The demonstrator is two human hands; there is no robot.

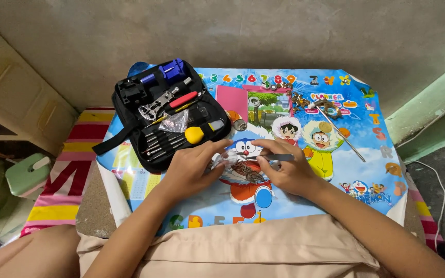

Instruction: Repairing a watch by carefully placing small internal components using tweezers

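While both hands meet over the middle of a cartoon-printed mat (336,190) on the low counter (91,206), the left hand (191,167) pinches the edge of a small clear plastic bag (235,167) that lies on the mat and holds a cluster of thin metal pins. The right hand (287,167) is closed around a slim grey tool (279,157), likely tweezers, whose tip points left toward the bag. An open black tool case (166,116) sits just beyond the left hand, near the mat's upper left corner; it contains a blue holder block, a red-handled tool, a yellow-handled tool and a row of small screwdrivers. A long thin metal rod (342,135) lies diagonally on the right part of the mat, with a scatter of small metal parts (310,100) near its far end. A round metal piece (240,124) rests between the case and the bag. A striped cloth (68,180) shows under the counter's left side.
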